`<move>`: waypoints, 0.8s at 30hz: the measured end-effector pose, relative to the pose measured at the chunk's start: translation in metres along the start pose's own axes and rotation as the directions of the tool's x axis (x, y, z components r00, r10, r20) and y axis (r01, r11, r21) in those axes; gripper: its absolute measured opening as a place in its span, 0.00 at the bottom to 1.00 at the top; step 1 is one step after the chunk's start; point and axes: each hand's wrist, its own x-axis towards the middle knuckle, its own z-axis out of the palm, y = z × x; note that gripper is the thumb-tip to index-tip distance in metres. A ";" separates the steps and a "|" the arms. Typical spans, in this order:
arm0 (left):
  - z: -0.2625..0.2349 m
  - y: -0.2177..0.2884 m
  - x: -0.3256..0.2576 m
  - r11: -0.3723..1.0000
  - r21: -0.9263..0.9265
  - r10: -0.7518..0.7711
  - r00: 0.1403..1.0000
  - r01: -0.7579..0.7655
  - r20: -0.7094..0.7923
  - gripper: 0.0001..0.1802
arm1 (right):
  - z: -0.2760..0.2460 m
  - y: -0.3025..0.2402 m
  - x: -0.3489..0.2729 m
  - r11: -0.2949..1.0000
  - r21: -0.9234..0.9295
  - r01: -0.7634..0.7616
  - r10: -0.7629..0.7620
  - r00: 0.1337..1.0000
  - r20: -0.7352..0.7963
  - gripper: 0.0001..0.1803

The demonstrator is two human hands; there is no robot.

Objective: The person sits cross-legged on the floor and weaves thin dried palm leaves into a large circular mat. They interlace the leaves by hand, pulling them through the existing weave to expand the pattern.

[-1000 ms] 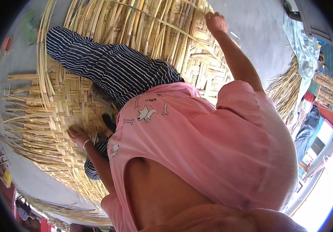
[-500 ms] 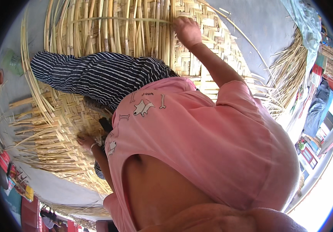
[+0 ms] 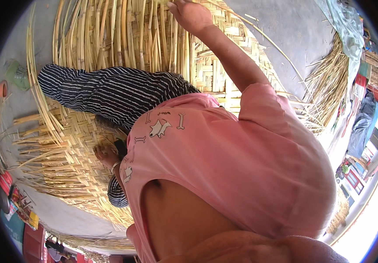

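Here, the woven mat (image 3: 72, 153) spreads beneath both your hands, running under the striped cloth (image 3: 110, 90) between them. Your right hand (image 3: 192, 16) is at the view's top edge, over the long strips (image 3: 125, 37) — fingertips partly cut off, so I can't tell whether they pinch one. Your left hand (image 3: 106, 156) lies low on the mat, fingers bent — whether gripping, I can't tell.

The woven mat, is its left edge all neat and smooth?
No, loose strips stick out along the left edge of the woven mat.
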 end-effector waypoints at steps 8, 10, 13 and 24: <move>0.003 -0.017 -0.004 1.000 -0.003 -0.015 1.000 0.015 0.018 0.26 | 0.010 0.153 -0.024 0.856 -0.361 -0.370 0.406 0.913 0.026 0.23; -0.004 0.008 -0.001 0.998 -0.040 -0.039 0.998 0.041 0.046 0.25 | 0.003 0.180 -0.034 0.844 -0.391 -0.366 0.437 0.893 0.108 0.19; -0.009 -0.014 -0.003 0.999 -0.043 -0.010 0.998 0.013 0.061 0.25 | -0.014 0.184 -0.014 0.840 -0.330 -0.431 0.518 0.818 0.250 0.21; -0.109 0.188 0.051 0.722 -0.691 0.151 0.979 -0.014 0.139 0.22 | -0.097 -0.069 0.042 0.875 0.452 0.172 -0.162 0.985 -0.060 0.17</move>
